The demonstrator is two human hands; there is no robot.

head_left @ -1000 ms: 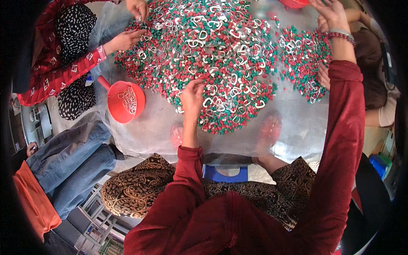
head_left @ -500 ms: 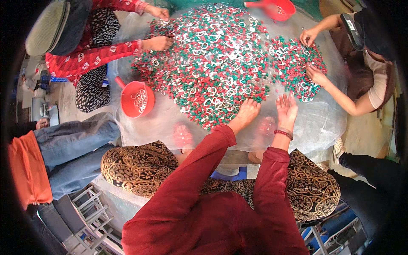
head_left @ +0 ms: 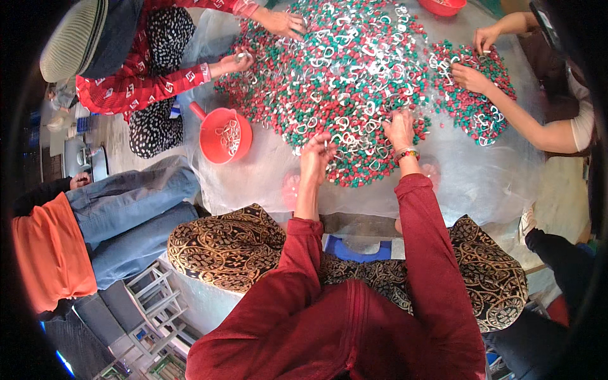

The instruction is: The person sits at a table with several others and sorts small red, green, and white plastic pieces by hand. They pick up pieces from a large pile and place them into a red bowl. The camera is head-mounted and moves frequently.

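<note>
A broad heap of small red and green pieces (head_left: 364, 171), mixed with many white rings (head_left: 323, 52), lies on a sheet of clear plastic (head_left: 253, 190). At the heap's near left edge, my left hand (head_left: 313, 159) is raised with its fingers curled. A small white piece, seemingly a ring, shows between those fingers. My right hand (head_left: 399, 132) rests on the near right part of the heap, fingers bent down among the pieces and rings. Whatever its fingertips pinch is too small to make out.
A red dipper (head_left: 209, 149) holding white rings stands left of the heap; another red dipper (head_left: 443, 6) is at the far right. Two co-workers' hands (head_left: 282, 24) (head_left: 472, 79) work at the far left and at a smaller pile on the right. A person in orange stands at left.
My left hand has moved left and lifted from the heap, fingers turned up. My right hand, earlier palm up beside the heap, is now down on it. The view has shifted slightly.
</note>
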